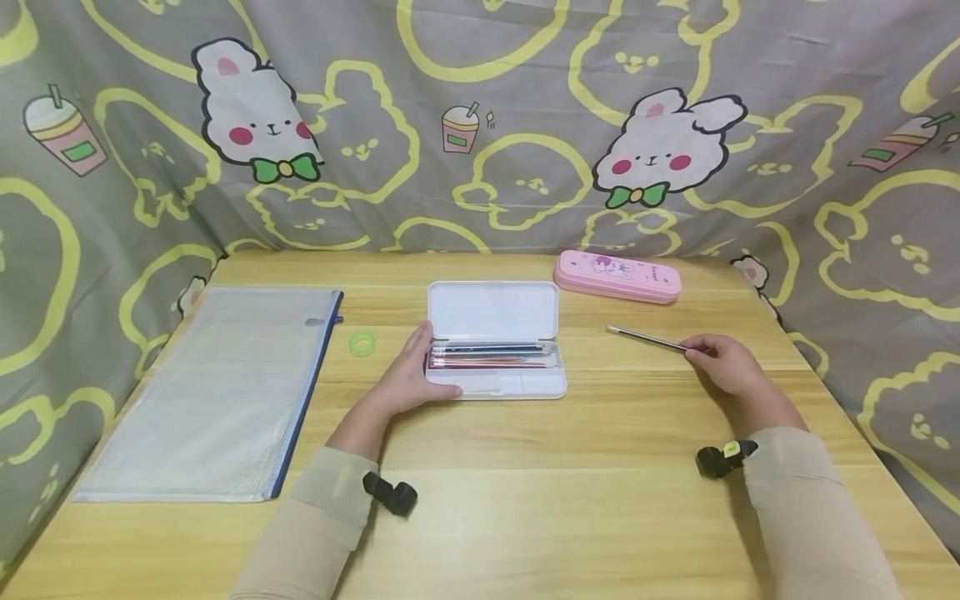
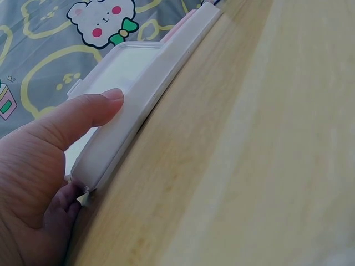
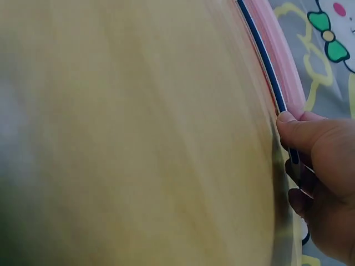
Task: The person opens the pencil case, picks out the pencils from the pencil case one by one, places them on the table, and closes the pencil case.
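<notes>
The left hand (image 1: 401, 375) grips one white case (image 1: 493, 310). The right hand (image 1: 726, 363) pinches one pencil (image 1: 647, 337); one pink case (image 1: 618, 278) lies beyond.

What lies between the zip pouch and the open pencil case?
The head view shows a green ring and the left hand, which grips the case at its left.

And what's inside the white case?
Several pencils lie in the white case. Anything beneath them is hidden, and the left hand covers the near left corner.
</notes>
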